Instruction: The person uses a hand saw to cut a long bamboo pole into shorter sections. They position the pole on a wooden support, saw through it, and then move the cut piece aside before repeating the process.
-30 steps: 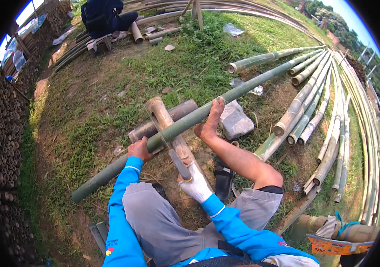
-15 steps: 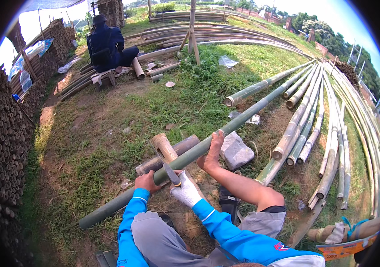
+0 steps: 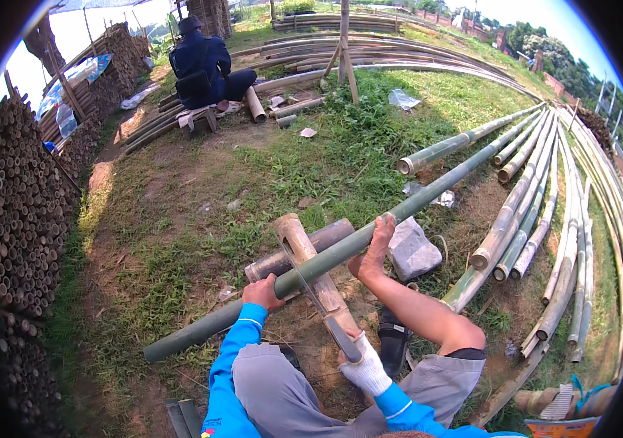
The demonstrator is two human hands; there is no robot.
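Note:
A long green bamboo pole (image 3: 341, 255) slants across in front of me, resting over a cut bamboo support (image 3: 301, 244) and a thick brown bamboo piece (image 3: 333, 235). My left hand (image 3: 263, 291) is closed round the pole, left of the support. In a white glove, my right hand (image 3: 367, 369) grips a long, narrow handsaw (image 3: 342, 337). Its thin blade lies across the pole, just right of my left hand. Whether the teeth have cut into the bamboo cannot be made out. My bare foot (image 3: 376, 248) presses against the pole farther up.
A grey stone block (image 3: 413, 250) sits beside my foot. Several bamboo poles (image 3: 501, 212) fan out on the right. Stacked cut bamboo (image 3: 16, 219) lines the left side. Another person (image 3: 198, 62) in dark clothes sits farther back, near a wooden post (image 3: 343, 44).
My right hand has drawn the handsaw back toward my body and away from the pole, showing more blade. My left hand still grips the pole. The whole view has shifted slightly.

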